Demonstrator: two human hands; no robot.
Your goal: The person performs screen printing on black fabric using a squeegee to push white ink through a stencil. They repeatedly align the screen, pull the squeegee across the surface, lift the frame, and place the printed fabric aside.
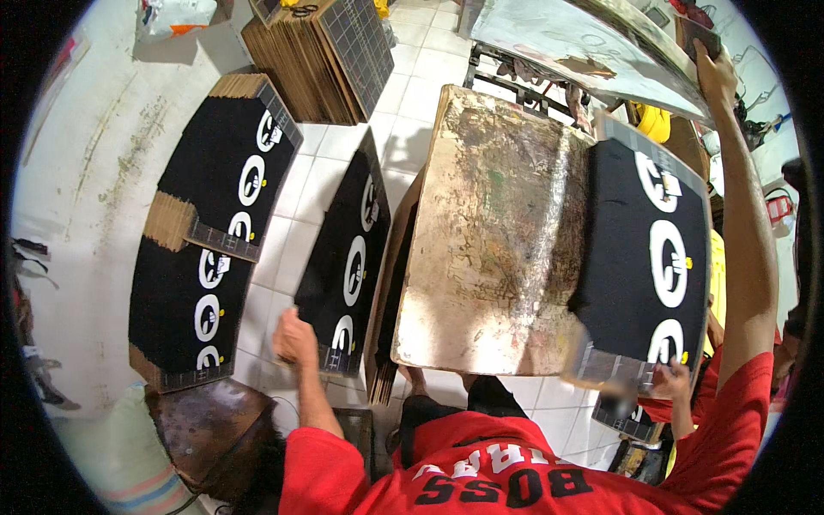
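Observation:
My left hand [296, 341] is closed on the near left edge of a board wrapped in black printed fabric [330, 249]. That panel is tilted beside the left side of a stained, paint-marked table [489, 232]. White oval prints with small yellow marks run down its right side. My right arm is stretched far forward. At its end, my right hand [717, 77] is wrapped round the end of a raised printing screen frame [592, 47], beside a dark block. Another black fabric-covered board [631, 240] overlaps the table's right side, and another person's hand [674, 380] is at its near corner.
Two stacks of boards with black printed fabric [210, 154] [176, 300] stand along the left wall. A thick stack of brown boards [300, 64] with scissors [302, 10] on top is at the far left. A dark brown box-like thing [210, 433] sits near left. Yellow cloth [652, 123] lies beyond the table.

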